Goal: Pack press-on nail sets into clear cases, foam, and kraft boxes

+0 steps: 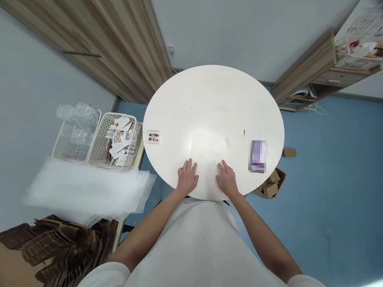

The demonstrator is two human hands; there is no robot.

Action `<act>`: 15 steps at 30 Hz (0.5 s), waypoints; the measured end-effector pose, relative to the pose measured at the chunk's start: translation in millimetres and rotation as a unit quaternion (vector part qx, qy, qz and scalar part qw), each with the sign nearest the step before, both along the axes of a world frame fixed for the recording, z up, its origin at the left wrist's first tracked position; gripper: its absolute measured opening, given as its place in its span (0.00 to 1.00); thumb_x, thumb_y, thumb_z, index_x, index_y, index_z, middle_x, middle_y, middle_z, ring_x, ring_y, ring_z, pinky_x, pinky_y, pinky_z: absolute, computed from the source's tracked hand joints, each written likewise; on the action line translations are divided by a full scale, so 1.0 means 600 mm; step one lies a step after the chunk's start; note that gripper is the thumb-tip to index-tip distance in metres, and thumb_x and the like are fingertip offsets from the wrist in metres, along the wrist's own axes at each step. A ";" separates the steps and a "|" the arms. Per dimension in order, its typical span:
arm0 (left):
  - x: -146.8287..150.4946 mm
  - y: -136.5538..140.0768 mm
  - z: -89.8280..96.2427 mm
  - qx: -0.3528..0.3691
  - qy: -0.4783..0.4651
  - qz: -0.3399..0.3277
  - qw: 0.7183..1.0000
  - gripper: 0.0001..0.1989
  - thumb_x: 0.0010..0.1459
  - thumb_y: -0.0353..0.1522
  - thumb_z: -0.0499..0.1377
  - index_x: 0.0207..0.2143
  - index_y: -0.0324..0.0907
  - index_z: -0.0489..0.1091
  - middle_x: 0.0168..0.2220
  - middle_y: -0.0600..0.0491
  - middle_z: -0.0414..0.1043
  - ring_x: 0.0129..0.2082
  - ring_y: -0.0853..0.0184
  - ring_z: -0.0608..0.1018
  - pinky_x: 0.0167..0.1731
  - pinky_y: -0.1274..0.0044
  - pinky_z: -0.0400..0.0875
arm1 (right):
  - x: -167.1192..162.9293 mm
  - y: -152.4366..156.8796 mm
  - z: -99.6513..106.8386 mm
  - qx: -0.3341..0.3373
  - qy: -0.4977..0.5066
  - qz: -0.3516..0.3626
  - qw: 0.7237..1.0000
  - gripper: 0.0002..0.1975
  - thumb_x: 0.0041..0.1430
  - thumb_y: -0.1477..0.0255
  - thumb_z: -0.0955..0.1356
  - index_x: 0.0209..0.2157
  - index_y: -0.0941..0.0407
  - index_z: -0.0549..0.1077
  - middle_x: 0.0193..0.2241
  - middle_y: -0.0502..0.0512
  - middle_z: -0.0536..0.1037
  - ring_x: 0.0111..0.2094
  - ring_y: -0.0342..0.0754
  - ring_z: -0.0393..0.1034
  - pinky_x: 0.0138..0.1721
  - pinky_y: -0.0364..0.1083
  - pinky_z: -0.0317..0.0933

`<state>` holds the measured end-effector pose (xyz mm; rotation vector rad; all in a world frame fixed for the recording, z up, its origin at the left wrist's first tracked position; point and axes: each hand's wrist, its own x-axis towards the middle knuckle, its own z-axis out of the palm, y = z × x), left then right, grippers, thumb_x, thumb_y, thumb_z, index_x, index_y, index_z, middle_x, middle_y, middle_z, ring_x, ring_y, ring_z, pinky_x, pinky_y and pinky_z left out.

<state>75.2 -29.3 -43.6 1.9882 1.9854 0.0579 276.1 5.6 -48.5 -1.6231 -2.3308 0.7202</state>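
My left hand (187,176) rests palm down near the front edge of the white oval table (215,87), fingers stretched out and holding nothing. My right hand (227,178) lies likewise a little to the right, its fingers apart. Just beyond and between them is a thin, pale rectangular sheet (206,145), hard to tell from the white tabletop. Toward the table's left edge sits a small clear case (153,137) with several dark and reddish pieces in it. On the right side lies a purple rectangular item (258,156), blurred by pixelation.
Left of the table, a white basket (97,157) holds several small printed cards, beside clear plastic containers (80,125). White translucent sheets (89,191) and folded brown cardboard (62,251) lie nearer me. A carton of small boxes (271,187) stands on the floor at right.
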 end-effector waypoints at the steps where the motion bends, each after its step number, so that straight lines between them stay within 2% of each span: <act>1: -0.006 -0.003 0.004 0.004 -0.004 -0.002 1.000 0.24 0.55 0.35 0.48 0.56 0.42 0.54 0.60 0.44 0.44 0.59 0.54 0.51 0.49 0.63 0.52 | -0.007 -0.001 0.006 0.008 0.011 -0.002 1.000 0.26 0.55 0.73 0.58 0.56 0.54 0.52 0.58 0.60 0.53 0.54 0.55 0.53 0.48 0.56 0.54; 4: -0.040 -0.010 0.010 0.007 -0.011 0.020 1.000 0.24 0.55 0.36 0.48 0.55 0.42 0.55 0.60 0.44 0.45 0.58 0.53 0.52 0.49 0.63 0.52 | -0.046 0.000 0.021 0.012 0.041 0.005 0.999 0.25 0.56 0.73 0.58 0.56 0.53 0.52 0.56 0.59 0.57 0.52 0.54 0.55 0.47 0.56 0.56; 6: -0.079 -0.010 0.008 0.007 -0.014 0.054 0.998 0.24 0.55 0.37 0.48 0.55 0.42 0.55 0.60 0.43 0.45 0.58 0.53 0.53 0.49 0.62 0.53 | -0.085 0.002 0.028 -0.011 0.061 0.022 0.998 0.24 0.56 0.73 0.57 0.56 0.53 0.53 0.54 0.59 0.58 0.50 0.53 0.58 0.46 0.55 0.58; 9: -0.159 -0.003 -0.001 0.009 -0.028 0.118 0.993 0.26 0.55 0.39 0.49 0.55 0.41 0.54 0.60 0.42 0.46 0.57 0.52 0.53 0.49 0.59 0.52 | -0.157 0.008 0.029 -0.086 0.078 0.047 0.992 0.24 0.56 0.72 0.58 0.55 0.51 0.52 0.54 0.57 0.58 0.40 0.47 0.66 0.41 0.51 0.62; 11: -0.216 0.005 -0.006 0.010 -0.057 0.159 0.986 0.26 0.55 0.39 0.49 0.55 0.40 0.53 0.60 0.42 0.46 0.57 0.51 0.53 0.49 0.59 0.53 | -0.210 0.015 0.027 -0.144 0.078 0.066 0.984 0.24 0.55 0.71 0.59 0.55 0.50 0.53 0.54 0.56 0.58 0.36 0.45 0.67 0.39 0.50 0.64; 13: -0.269 0.016 -0.008 0.013 -0.103 0.181 0.978 0.27 0.55 0.40 0.48 0.56 0.39 0.50 0.59 0.42 0.45 0.57 0.53 0.53 0.51 0.61 0.54 | -0.263 0.026 0.023 -0.188 0.083 0.088 0.975 0.24 0.54 0.70 0.60 0.54 0.50 0.55 0.52 0.56 0.59 0.37 0.45 0.67 0.40 0.50 0.64; 15: -0.311 0.031 -0.008 0.022 -0.154 0.192 0.969 0.28 0.55 0.39 0.49 0.56 0.38 0.49 0.59 0.42 0.47 0.58 0.56 0.53 0.53 0.64 0.54 | -0.314 0.042 0.020 -0.209 0.099 0.095 0.968 0.23 0.53 0.69 0.61 0.53 0.51 0.57 0.51 0.56 0.61 0.42 0.47 0.65 0.44 0.50 0.61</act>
